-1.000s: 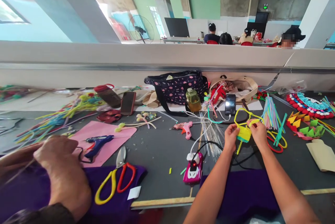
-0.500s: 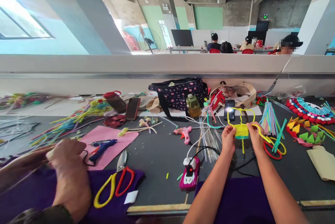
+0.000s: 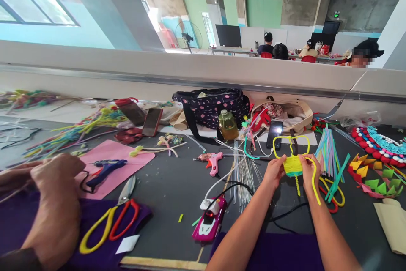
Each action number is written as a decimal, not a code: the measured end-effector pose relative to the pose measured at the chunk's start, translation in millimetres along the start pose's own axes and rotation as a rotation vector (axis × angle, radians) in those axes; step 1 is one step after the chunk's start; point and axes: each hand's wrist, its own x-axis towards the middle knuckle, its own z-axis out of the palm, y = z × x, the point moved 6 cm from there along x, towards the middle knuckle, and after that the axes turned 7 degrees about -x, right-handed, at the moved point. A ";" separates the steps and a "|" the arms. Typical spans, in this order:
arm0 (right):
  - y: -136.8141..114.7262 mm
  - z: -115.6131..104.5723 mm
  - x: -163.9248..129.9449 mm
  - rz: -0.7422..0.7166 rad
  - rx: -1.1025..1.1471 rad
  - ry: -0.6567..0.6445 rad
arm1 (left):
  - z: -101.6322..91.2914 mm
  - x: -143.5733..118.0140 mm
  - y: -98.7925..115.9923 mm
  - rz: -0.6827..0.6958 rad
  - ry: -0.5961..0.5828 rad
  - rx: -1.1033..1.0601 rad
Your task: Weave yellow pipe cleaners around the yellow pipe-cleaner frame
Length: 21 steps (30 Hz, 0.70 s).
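Between my two hands is a yellow pipe-cleaner piece [image 3: 292, 165], its body tightly wound, with a green band low down. Two open loops rise from its top, and a twisted stem hangs below. My left hand [image 3: 275, 171] pinches its left side, while my right hand [image 3: 308, 171] pinches the right side. A loose yellow pipe-cleaner end [image 3: 315, 182] dangles over the right hand. Just behind lies a black phone [image 3: 274, 135] with a lit spot. To the right stand a bundle of pastel pipe cleaners [image 3: 327, 152] and red-and-yellow scissors [image 3: 336, 192], partly covered by green strips [image 3: 338, 180].
A co-worker's hand [image 3: 57, 169] is at the left, near a blue glue gun [image 3: 106, 171] on pink paper [image 3: 136, 162]. Large scissors [image 3: 119, 216], a pink glue gun [image 3: 214, 163], a purple power strip [image 3: 211, 222] with cords, a bottle [image 3: 227, 125] and a bag [image 3: 212, 108] occupy the table.
The camera view has shifted and tilted, so table items sit further left. The loose yellow end now hangs downward over my right hand. Both hands keep their hold on the piece.
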 end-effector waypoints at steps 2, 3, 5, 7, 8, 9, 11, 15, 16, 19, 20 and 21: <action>2.8 -1.2 -1.2 0.063 0.062 0.019 | 0.1 4.6 -3.3 -0.015 -0.022 0.007; 3.9 -1.3 -1.9 0.092 0.089 0.020 | -0.1 5.9 -4.8 -0.020 -0.034 0.006; 4.6 -1.4 -3.6 0.131 0.114 0.014 | -0.4 6.5 -6.9 -0.027 -0.054 -0.004; 2.3 -2.5 -5.1 0.128 0.090 0.007 | -1.6 5.1 -7.5 -0.033 -0.056 -0.018; 0.2 -3.2 -5.8 0.111 0.060 0.002 | -2.5 4.1 -7.6 -0.041 -0.052 -0.024; -2.3 -3.8 -6.6 0.090 0.026 -0.003 | -3.4 3.1 -8.0 -0.057 -0.046 -0.030; -6.4 -4.2 -8.6 0.053 -0.034 -0.020 | -5.2 1.3 -9.1 -0.096 -0.039 -0.046; -6.6 -2.6 -12.8 0.046 -0.071 -0.027 | -10.2 1.0 -6.9 -0.076 -0.016 -0.061; -5.3 -1.6 -13.6 0.060 -0.059 -0.027 | -11.6 1.3 -5.8 -0.057 -0.007 -0.060; -2.1 1.2 -15.2 0.096 -0.016 -0.029 | -14.1 1.8 -3.5 -0.029 0.009 -0.068; -2.2 1.5 -15.3 0.096 -0.014 -0.027 | -13.8 1.8 -3.6 -0.039 0.004 -0.076; -2.6 1.5 -15.3 0.093 -0.017 -0.024 | -13.0 1.7 -3.9 -0.054 -0.004 -0.085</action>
